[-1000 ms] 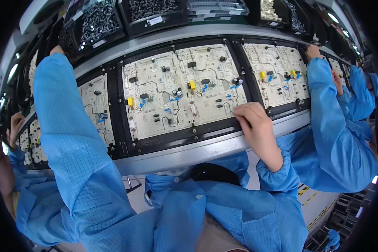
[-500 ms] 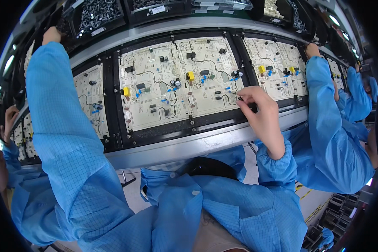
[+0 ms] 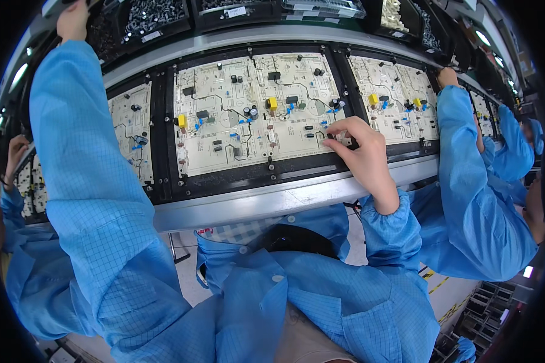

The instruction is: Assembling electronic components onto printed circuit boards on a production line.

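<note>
With right hand (image 3: 362,148) over four o'clock edge of central circuit panel (image 3: 254,100), fingertips almost together, cannot tell whether pinching; with left hand (image 3: 73,23) at ten o'clock, wide room between, grip unclear.

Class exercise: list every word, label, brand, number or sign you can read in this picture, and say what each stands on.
None can be read reliably.
White labels on black bins: too small and blurred to read.
Fine print on the printed circuit board: too small to read.
Red marking on checked cloth: too small to read.
Yellow-and-black floor stripes: no words visible.
</note>
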The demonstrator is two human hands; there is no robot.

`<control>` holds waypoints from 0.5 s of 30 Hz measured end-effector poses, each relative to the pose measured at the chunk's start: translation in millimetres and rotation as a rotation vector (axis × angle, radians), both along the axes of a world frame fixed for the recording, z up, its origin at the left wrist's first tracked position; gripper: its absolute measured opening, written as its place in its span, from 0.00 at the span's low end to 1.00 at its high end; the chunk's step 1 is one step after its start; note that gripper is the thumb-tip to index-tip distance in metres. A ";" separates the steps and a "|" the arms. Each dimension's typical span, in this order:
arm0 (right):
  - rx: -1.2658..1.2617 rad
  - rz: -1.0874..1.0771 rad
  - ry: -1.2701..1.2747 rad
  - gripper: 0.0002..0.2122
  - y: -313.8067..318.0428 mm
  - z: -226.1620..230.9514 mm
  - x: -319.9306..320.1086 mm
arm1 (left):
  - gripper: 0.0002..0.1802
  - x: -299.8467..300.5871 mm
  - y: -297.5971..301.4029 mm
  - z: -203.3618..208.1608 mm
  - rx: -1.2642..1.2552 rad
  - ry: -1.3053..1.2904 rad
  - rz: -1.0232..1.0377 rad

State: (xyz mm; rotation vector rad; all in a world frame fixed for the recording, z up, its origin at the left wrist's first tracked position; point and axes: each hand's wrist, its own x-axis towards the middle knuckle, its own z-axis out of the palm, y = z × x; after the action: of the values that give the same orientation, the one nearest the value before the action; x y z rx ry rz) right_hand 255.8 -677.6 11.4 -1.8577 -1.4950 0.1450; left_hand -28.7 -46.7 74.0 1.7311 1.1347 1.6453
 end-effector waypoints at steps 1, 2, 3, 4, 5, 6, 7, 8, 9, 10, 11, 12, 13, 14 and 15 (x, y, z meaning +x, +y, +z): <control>0.010 0.018 0.014 0.10 1.3 0.7 -1.8 | 0.17 -3.5 2.2 20.5 0.011 -0.090 -0.023; -0.022 -0.064 -0.019 0.10 -4.5 -2.9 9.9 | 0.17 73.0 -41.5 14.3 -0.024 -0.124 -0.104; -0.040 -0.136 -0.019 0.09 -11.4 -2.7 17.8 | 0.19 133.2 -125.5 38.2 -0.048 -0.070 -0.150; -0.038 -0.111 0.005 0.09 -8.2 -1.6 10.5 | 0.16 112.2 -144.6 55.5 -0.080 -0.169 -0.262; -0.034 -0.086 0.007 0.09 -6.4 -1.8 6.8 | 0.16 107.5 -155.7 64.5 -0.074 -0.167 -0.238; -0.033 -0.068 0.021 0.09 -4.9 -3.2 5.7 | 0.16 110.8 -160.8 71.0 -0.022 -0.237 -0.275; -0.032 -0.052 0.034 0.09 -3.9 -4.3 4.7 | 0.15 115.3 -166.0 75.7 0.030 -0.307 -0.314; -0.031 -0.043 0.034 0.09 -3.4 -4.4 3.9 | 0.17 120.7 -166.8 78.2 0.078 -0.275 -0.302; -0.021 -0.038 -0.001 0.09 -3.4 -4.4 4.3 | 0.20 128.9 -171.3 80.3 0.126 -0.243 -0.292; -0.016 -0.061 -0.041 0.09 -7.2 -5.1 9.7 | 0.17 154.4 -215.9 80.3 0.074 -0.283 -0.329; -0.012 -0.048 -0.043 0.09 -7.4 -6.0 8.4 | 0.16 161.6 -230.4 82.7 0.106 -0.269 -0.380; -0.018 -0.047 -0.030 0.09 -7.5 -7.5 8.0 | 0.16 164.0 -235.3 82.1 0.138 -0.255 -0.433; -0.025 -0.045 -0.018 0.09 -7.1 -7.6 7.0 | 0.15 167.7 -228.6 76.9 0.164 -0.237 -0.615; -0.026 -0.068 -0.025 0.09 -10.5 -6.3 10.8 | 0.14 185.6 -271.9 77.3 0.116 -0.247 -0.613; -0.033 -0.076 -0.020 0.09 -11.6 -4.6 11.7 | 0.13 193.3 -317.3 80.2 0.071 -0.253 -0.596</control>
State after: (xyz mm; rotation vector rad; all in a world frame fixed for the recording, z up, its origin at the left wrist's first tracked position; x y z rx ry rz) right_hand 267.5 -689.1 6.9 -1.9443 -1.4409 0.1156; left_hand 164.7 -364.1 154.2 1.6319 0.3889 1.4724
